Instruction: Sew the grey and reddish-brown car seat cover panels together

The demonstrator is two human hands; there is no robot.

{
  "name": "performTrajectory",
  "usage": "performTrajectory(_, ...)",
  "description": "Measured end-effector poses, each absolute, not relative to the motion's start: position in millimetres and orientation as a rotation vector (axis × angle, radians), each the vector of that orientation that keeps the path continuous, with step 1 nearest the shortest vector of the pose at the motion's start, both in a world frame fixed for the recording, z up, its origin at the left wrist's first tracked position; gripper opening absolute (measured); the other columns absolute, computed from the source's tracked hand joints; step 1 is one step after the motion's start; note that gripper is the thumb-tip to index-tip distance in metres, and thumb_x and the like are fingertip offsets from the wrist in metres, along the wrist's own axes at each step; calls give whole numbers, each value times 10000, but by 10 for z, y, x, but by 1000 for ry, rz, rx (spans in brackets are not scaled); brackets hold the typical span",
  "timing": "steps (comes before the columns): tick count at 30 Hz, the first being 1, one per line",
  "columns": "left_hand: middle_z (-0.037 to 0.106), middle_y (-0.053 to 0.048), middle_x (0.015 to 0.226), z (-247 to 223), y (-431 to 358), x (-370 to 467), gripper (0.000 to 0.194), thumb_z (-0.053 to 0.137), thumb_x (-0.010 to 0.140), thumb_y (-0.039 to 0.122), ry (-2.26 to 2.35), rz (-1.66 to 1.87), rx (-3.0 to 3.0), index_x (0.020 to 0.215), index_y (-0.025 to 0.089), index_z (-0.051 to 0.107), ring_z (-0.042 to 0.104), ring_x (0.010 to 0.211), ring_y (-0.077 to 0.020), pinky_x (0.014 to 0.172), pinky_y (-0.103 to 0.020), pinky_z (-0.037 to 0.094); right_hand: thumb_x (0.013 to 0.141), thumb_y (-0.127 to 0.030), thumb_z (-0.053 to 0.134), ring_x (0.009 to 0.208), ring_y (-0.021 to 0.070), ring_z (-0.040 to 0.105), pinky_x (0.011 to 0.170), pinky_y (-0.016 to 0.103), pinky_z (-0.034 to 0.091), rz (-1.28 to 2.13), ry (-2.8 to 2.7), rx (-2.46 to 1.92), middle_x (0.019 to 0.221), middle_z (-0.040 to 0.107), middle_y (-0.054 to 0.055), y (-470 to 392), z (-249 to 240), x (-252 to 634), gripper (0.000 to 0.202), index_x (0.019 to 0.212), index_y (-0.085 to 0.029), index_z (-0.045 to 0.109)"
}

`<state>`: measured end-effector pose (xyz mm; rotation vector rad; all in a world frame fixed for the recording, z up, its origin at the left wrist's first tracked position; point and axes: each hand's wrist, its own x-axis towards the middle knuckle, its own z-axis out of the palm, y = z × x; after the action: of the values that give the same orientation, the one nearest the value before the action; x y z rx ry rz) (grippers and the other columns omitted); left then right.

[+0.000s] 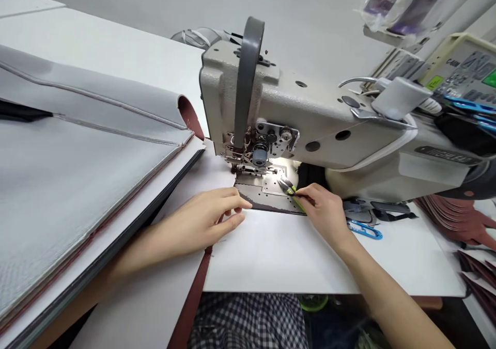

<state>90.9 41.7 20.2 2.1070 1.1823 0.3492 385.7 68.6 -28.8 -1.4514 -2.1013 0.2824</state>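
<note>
My right hand (pixel 323 212) is closed around a pair of thread snips (pixel 288 186) with yellow-green and dark parts. Their blades point up and left over the metal needle plate (pixel 267 196) of a sewing machine (pixel 279 96). My left hand (pixel 217 212) lies palm down just left of the plate's front edge, its fingers loosely stretched and nothing in them. That forearm passes beneath a large pale grey sewn panel (pixel 89 173) with raised seams and a maroon underside. The needle area is partly hidden behind the machine head.
Blue-handled snips (pixel 364 229) lie right of my right hand, beside dark small tools (pixel 393 210). Stacked maroon pieces (pixel 449 217) sit at the far right. A control box (pixel 461 70) stands behind the machine. The white table (pixel 271 266) ends in front of my checked clothing.
</note>
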Motion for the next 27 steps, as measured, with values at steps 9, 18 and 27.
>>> performTrajectory(9, 701, -65, 1074, 145, 279, 909, 423, 493, 932, 533, 1018, 435, 1515, 1155, 232, 689, 662, 932, -195, 837, -316, 537, 916, -245, 589, 750, 178, 681, 673, 322, 566, 293, -1688, -1341, 965, 705, 62, 522, 11, 3805, 163, 958, -225, 745)
performTrajectory(18, 671, -117, 1184, 52, 220, 1113, 381, 505, 959, 458, 1066, 850, 893, 1231, 192, 479, 693, 893, -191, 842, -385, 579, 953, -160, 536, 665, 108, 671, 620, 192, 563, 781, -2027, -593, 810, 730, 24, -440, -159, 2679, 154, 1053, -185, 651)
performTrajectory(27, 583, 22, 738, 188, 19, 1045, 225, 518, 942, 413, 1144, 863, 1338, 969, 191, 538, 521, 665, -109, 602, -226, 409, 819, -239, 742, 897, 173, 639, 677, 269, 560, 962, -1398, -1110, 1058, 657, 72, -44, -4, 2749, 55, 781, -217, 708)
